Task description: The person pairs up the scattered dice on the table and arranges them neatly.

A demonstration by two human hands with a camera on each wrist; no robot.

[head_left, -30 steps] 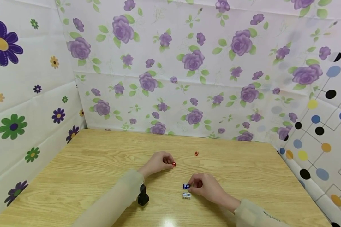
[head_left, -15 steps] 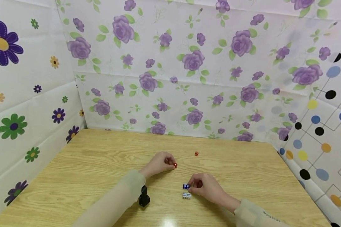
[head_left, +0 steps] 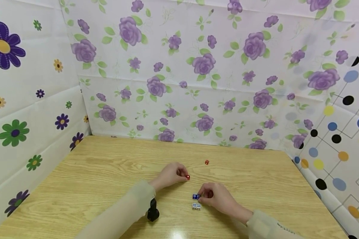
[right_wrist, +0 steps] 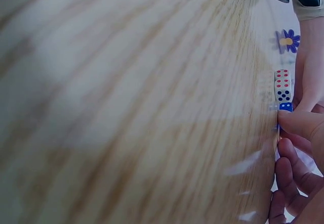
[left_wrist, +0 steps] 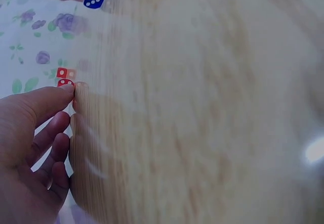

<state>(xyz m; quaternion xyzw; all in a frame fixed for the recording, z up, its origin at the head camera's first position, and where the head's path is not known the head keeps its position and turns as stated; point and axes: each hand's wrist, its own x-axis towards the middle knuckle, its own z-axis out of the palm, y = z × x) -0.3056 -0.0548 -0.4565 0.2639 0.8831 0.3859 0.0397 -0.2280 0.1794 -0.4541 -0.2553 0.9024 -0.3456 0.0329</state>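
My left hand (head_left: pixel 171 175) pinches a small red die (head_left: pixel 188 177) between thumb and fingertips, low over the wooden table. In the left wrist view the thumb tip partly covers that die (left_wrist: pixel 66 83). My right hand (head_left: pixel 218 197) has its thumb and fingertips on the right one of two blue dice (head_left: pixel 195 196), which sit side by side. Just in front of them lie two white dice (head_left: pixel 196 206), also side by side. The right wrist view shows a blue die (right_wrist: pixel 285 105) at the thumb tip, partly covered.
Another red die (head_left: pixel 207 162) lies farther back on the table (head_left: pixel 131 152). A black wrist camera (head_left: pixel 153 212) is strapped at the left sleeve. Flower-patterned cloth (head_left: pixel 167 99) stands behind the table, and patterned cloth walls line both sides.
My left hand has moved right and toward me with the red die, closer to the blue dice. My right hand has stayed in place at the blue dice.
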